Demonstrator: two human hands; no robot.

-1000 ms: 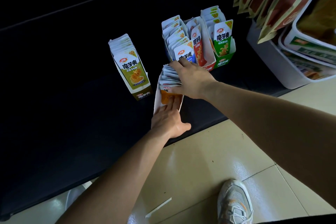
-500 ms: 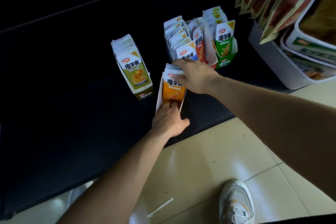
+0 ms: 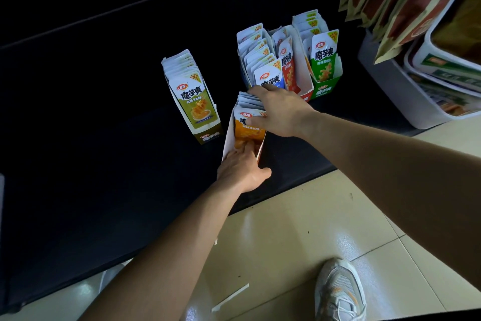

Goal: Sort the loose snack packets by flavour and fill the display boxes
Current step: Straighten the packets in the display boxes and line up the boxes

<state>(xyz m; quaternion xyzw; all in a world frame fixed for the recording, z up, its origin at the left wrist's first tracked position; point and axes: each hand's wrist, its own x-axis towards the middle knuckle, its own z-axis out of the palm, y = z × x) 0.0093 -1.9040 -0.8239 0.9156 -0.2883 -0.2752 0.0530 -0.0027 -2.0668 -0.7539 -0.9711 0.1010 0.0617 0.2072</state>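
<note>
The orange display box (image 3: 228,138) stands at the front edge of the bench (image 3: 104,143), its orange packets (image 3: 250,133) upright inside. The left hand (image 3: 240,168) presses straight fingers against the foremost packet's lower part, while the right hand (image 3: 281,112) grips the row from above, thumb on the front packet, fingers curled over the back. An olive box (image 3: 194,102) stands just to its left; the blue, red and green boxes (image 3: 324,90) cluster behind.

Front box (image 3: 228,138) at table (image 3: 104,164) edge; lone box (image 3: 211,135) behind-left, 3-box row (image 3: 324,90) behind-right.
</note>
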